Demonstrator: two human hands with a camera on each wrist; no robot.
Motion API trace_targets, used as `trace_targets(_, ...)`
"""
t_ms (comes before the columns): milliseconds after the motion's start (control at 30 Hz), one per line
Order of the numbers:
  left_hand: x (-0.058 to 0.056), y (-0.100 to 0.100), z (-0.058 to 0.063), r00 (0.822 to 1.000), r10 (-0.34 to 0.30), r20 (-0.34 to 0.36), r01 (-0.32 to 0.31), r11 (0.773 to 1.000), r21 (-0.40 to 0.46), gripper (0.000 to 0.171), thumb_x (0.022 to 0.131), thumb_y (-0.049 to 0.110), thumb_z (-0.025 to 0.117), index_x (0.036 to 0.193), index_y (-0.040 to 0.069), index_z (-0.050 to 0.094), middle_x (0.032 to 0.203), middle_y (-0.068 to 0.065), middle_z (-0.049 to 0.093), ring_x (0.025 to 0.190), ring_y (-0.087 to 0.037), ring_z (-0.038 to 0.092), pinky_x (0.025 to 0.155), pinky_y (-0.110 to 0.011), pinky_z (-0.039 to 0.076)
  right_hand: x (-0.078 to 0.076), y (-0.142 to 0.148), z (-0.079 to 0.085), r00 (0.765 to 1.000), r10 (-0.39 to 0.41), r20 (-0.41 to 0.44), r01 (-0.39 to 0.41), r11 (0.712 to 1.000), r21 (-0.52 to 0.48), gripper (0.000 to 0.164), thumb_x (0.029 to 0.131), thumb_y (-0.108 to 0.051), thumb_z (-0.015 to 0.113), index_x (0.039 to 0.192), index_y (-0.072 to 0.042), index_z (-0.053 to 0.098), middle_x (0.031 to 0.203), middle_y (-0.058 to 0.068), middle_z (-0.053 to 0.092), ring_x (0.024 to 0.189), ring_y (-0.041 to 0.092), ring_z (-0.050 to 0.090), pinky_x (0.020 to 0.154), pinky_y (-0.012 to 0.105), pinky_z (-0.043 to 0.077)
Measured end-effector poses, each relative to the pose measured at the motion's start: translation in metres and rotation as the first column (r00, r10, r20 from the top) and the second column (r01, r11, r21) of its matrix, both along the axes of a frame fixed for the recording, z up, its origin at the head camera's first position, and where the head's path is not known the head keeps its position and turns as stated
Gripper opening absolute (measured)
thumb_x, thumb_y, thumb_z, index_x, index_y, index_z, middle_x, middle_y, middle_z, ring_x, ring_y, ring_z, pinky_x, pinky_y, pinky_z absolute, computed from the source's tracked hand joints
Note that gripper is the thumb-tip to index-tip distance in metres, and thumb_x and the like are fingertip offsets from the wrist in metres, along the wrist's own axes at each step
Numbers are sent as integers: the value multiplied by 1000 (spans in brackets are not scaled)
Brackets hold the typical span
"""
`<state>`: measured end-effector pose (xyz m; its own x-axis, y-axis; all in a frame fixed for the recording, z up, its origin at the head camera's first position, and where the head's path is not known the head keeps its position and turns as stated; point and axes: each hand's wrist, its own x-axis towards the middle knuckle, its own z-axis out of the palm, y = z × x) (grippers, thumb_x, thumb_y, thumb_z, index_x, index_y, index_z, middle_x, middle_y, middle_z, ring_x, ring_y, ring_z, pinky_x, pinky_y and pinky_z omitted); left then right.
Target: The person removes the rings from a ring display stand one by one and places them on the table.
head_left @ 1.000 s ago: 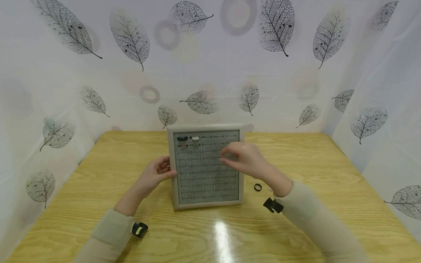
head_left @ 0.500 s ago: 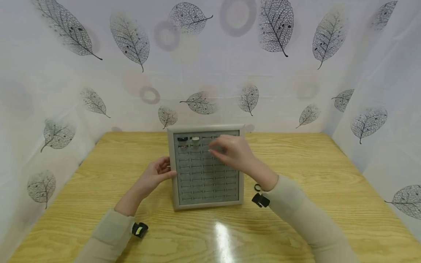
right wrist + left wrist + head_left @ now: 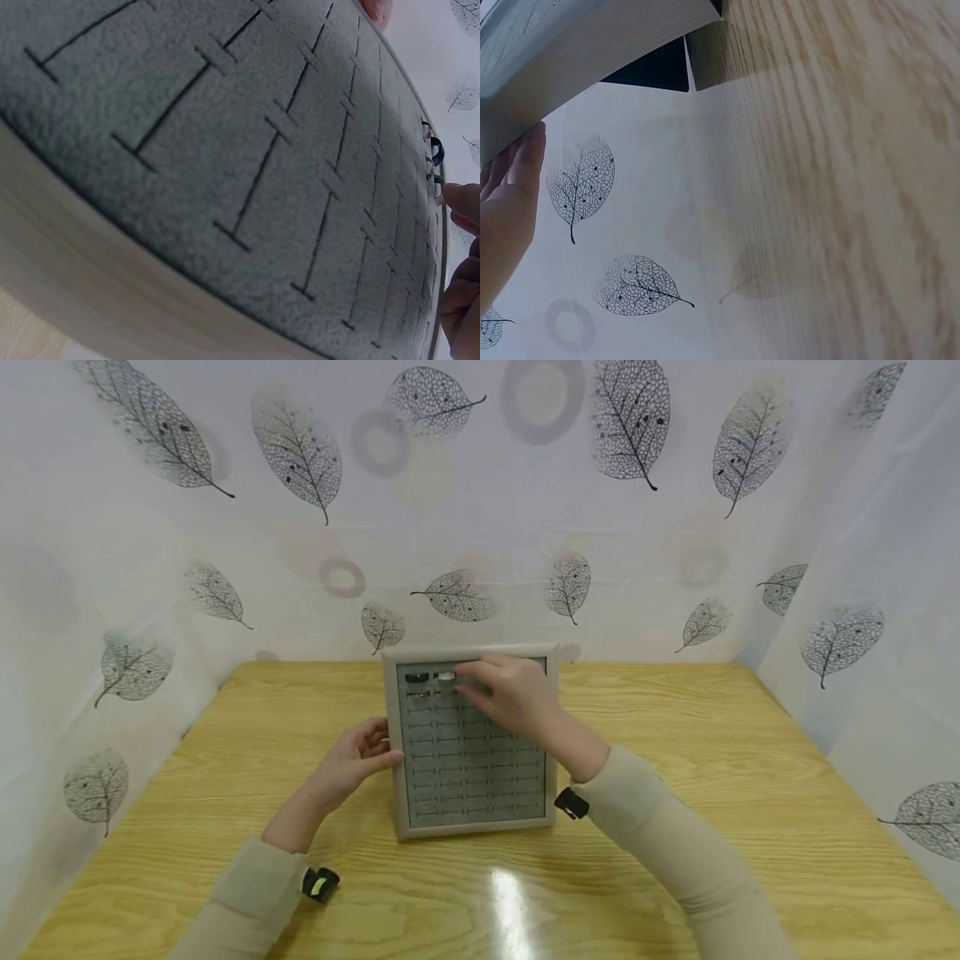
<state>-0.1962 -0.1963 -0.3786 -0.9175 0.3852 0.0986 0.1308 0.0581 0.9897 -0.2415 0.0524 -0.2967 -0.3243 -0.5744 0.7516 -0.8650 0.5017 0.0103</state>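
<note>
A ring display board [image 3: 465,760] with grey slotted padding and a pale frame stands tilted up on the table. My left hand [image 3: 356,760] holds its left edge, thumb on the front and fingers behind; in the left wrist view the left hand [image 3: 514,187] supports the frame's side. At the top left sit a black ring [image 3: 417,677] and a white ring [image 3: 446,676], with a thin reddish ring [image 3: 417,694] below. My right hand [image 3: 517,693] pinches a small ring, mostly hidden by the fingers, right beside the white ring. The right wrist view shows its thumb [image 3: 461,199] at the upper slots.
The wooden table [image 3: 300,893] extends around the board on every side. Behind it hangs a pale leaf-print cloth [image 3: 480,510]. Black wrist devices sit by the left cuff [image 3: 321,885] and the right cuff [image 3: 572,803].
My right hand has moved left and slightly up across the board to the white ring. The right forearm now covers the loose black ring seen earlier. My left hand has stayed put.
</note>
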Motion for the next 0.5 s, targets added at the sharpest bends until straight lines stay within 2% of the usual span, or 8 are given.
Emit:
trace_targets(167, 0, 0, 0, 1000, -4, -4, 4, 1000, 8, 57, 84, 11, 60, 130, -6, 31, 122, -23, 44, 104, -18, 52, 85, -28, 44, -2, -4, 0, 1000, -1, -23, 1, 1000, 18, 19, 75, -14, 71, 92, -6, 67, 80, 2, 65, 61, 10, 59, 52, 19, 46)
trace_targets(500, 1, 0, 0, 1000, -6, -28, 6, 1000, 8, 56, 84, 8, 59, 129, -8, 31, 120, -22, 45, 102, -16, 53, 83, -28, 45, -8, -12, -4, 993, -13, -121, 16, 1000, 25, 12, 76, -15, 70, 85, -8, 68, 70, 0, 61, 52, 9, 54, 44, 20, 42)
